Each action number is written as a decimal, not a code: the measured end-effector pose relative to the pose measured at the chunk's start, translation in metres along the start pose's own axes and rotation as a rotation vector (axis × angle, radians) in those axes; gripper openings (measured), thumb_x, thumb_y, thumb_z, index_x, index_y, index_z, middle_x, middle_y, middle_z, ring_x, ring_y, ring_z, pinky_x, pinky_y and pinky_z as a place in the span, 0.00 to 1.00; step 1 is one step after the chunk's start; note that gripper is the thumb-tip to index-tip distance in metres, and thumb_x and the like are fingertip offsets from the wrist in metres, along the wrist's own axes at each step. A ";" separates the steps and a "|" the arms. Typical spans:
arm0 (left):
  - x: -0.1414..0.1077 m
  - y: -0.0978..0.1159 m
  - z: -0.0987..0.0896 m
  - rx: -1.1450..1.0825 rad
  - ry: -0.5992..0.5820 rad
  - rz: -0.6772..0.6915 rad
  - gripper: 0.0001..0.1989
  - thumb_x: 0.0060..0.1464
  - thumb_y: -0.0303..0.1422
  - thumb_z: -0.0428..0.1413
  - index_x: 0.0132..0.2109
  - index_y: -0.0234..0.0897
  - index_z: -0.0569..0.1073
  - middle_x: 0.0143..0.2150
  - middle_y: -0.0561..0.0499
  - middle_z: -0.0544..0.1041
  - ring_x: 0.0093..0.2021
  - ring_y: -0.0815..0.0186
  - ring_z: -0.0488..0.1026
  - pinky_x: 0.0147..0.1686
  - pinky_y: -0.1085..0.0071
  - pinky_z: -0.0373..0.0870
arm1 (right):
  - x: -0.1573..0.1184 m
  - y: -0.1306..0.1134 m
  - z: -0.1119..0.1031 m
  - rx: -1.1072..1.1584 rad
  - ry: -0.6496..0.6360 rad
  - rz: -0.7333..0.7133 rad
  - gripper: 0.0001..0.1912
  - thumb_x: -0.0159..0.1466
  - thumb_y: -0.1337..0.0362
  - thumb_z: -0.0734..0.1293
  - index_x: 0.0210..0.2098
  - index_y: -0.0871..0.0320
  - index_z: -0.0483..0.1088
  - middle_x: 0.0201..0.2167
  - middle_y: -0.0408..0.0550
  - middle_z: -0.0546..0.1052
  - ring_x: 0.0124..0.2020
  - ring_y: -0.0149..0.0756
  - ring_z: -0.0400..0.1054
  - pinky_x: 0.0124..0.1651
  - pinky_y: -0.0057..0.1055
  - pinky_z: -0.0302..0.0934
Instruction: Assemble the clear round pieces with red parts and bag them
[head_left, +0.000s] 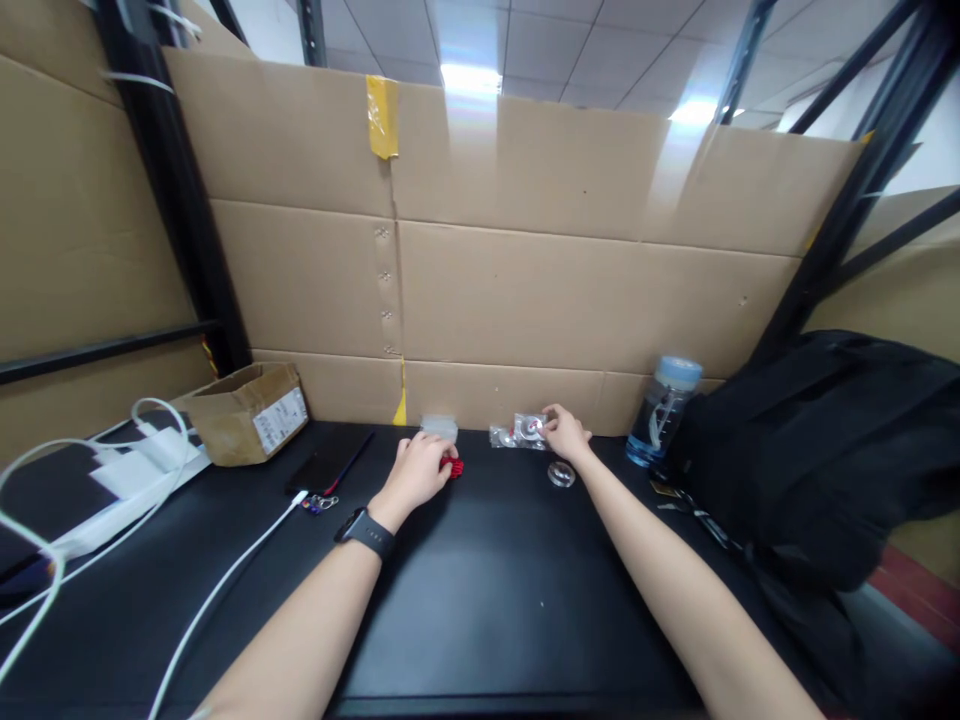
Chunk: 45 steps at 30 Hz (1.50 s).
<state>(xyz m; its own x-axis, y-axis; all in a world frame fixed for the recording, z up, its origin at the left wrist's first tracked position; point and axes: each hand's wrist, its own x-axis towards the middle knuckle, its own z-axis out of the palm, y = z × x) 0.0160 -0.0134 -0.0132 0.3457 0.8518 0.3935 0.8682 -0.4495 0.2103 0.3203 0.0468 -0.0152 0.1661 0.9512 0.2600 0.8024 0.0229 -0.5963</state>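
My left hand (421,472), with a dark watch on the wrist, has its fingers curled over a small red item (456,467) on the black table. The red item's exact kind is unclear, as the fingers partly cover it. Just behind that hand lies a translucent flat case (439,428). My right hand (568,436) pinches the right edge of a small clear plastic packet (529,428) with something round inside. A second clear packet (502,437) lies against its left side. Below the right hand, a round clear container (561,474) rests on the table.
On the left are an open cardboard box (244,415), a white power strip (142,490) with cables, and a dark phone (328,465) with a charging cable. A water bottle (664,412) and a black backpack (817,460) stand right. A cardboard wall (525,290) closes the back.
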 end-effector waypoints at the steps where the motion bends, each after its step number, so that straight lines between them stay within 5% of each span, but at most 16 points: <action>1: 0.000 -0.004 -0.001 -0.001 -0.030 0.011 0.08 0.56 0.29 0.55 0.40 0.44 0.77 0.43 0.49 0.79 0.49 0.55 0.70 0.46 0.60 0.60 | 0.004 0.001 0.005 -0.048 -0.006 -0.025 0.15 0.60 0.67 0.68 0.47 0.52 0.69 0.37 0.44 0.81 0.47 0.46 0.72 0.52 0.47 0.53; 8: 0.000 -0.008 0.000 -0.007 -0.147 0.046 0.06 0.53 0.32 0.60 0.40 0.43 0.77 0.44 0.48 0.78 0.49 0.56 0.71 0.48 0.61 0.60 | 0.001 0.015 0.017 -0.339 0.076 -0.151 0.16 0.62 0.59 0.69 0.48 0.55 0.70 0.47 0.56 0.74 0.51 0.52 0.67 0.50 0.47 0.56; 14: -0.001 -0.007 -0.003 0.002 -0.136 0.044 0.02 0.55 0.31 0.60 0.35 0.42 0.78 0.42 0.47 0.78 0.50 0.53 0.69 0.49 0.59 0.59 | -0.035 0.030 -0.015 -0.225 -0.242 -0.294 0.17 0.58 0.55 0.73 0.44 0.55 0.74 0.41 0.51 0.75 0.41 0.42 0.71 0.44 0.34 0.61; 17: -0.003 -0.002 -0.004 0.046 -0.123 0.053 0.03 0.56 0.32 0.59 0.35 0.42 0.78 0.42 0.46 0.78 0.49 0.53 0.69 0.48 0.59 0.60 | -0.054 0.038 -0.024 -0.172 -0.276 -0.318 0.18 0.55 0.60 0.75 0.43 0.56 0.74 0.40 0.49 0.76 0.40 0.41 0.72 0.44 0.34 0.63; 26: -0.005 0.003 0.001 0.022 -0.087 0.083 0.08 0.61 0.31 0.52 0.36 0.41 0.76 0.44 0.46 0.77 0.50 0.55 0.67 0.46 0.60 0.59 | -0.059 0.058 -0.020 0.213 -0.180 -0.187 0.18 0.54 0.61 0.74 0.43 0.59 0.75 0.39 0.48 0.79 0.35 0.35 0.71 0.43 0.34 0.67; 31: -0.006 0.007 0.002 -0.027 -0.008 0.084 0.07 0.64 0.32 0.51 0.38 0.41 0.74 0.45 0.47 0.77 0.51 0.55 0.66 0.47 0.60 0.57 | -0.056 0.070 -0.016 0.465 0.005 -0.126 0.23 0.52 0.56 0.75 0.44 0.61 0.73 0.39 0.52 0.78 0.35 0.37 0.72 0.43 0.36 0.69; 39: 0.000 0.018 -0.002 -0.077 0.076 0.122 0.08 0.67 0.32 0.49 0.39 0.41 0.71 0.41 0.51 0.79 0.48 0.60 0.69 0.46 0.62 0.52 | -0.046 0.064 -0.019 0.339 0.093 -0.359 0.20 0.55 0.57 0.73 0.45 0.57 0.74 0.39 0.48 0.78 0.35 0.38 0.70 0.43 0.36 0.66; 45: 0.002 0.027 -0.002 -0.167 0.109 0.042 0.03 0.63 0.33 0.57 0.42 0.44 0.76 0.41 0.54 0.81 0.48 0.61 0.71 0.47 0.62 0.51 | -0.051 0.048 -0.029 0.308 0.102 -0.399 0.17 0.58 0.58 0.72 0.45 0.56 0.73 0.41 0.49 0.78 0.35 0.38 0.70 0.36 0.33 0.63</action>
<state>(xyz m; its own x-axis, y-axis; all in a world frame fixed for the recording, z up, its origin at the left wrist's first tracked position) 0.0392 -0.0244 -0.0047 0.3315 0.8016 0.4976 0.7795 -0.5298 0.3342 0.3667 -0.0098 -0.0348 -0.0509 0.8156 0.5764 0.6113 0.4819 -0.6278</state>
